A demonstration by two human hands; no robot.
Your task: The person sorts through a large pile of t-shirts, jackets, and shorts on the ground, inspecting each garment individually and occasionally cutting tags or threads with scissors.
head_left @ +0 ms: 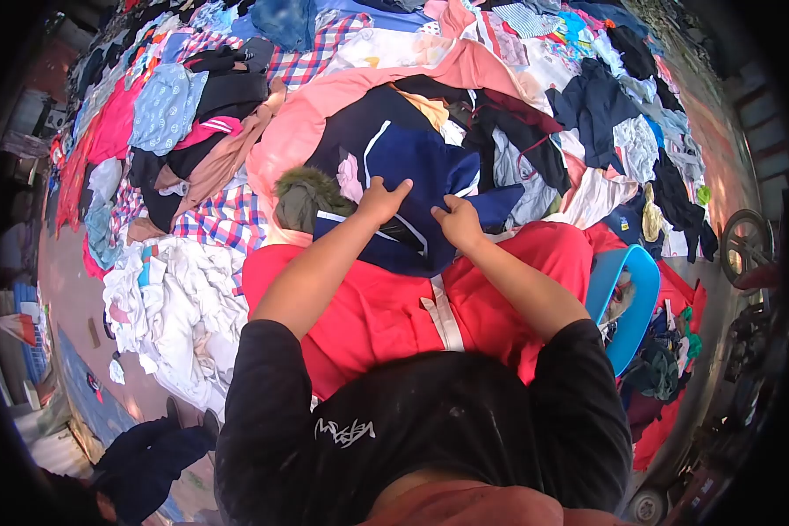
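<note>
Head camera showed the left hand and right hand apart at twelve o'clock, each grip closed on the navy garment, seemingly holding it spread.

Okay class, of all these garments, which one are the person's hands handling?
The navy garment with white stripes, just beyond the red cloth. The left hand and right hand are both on it; neither touches the olive garment with furry trim.
</note>
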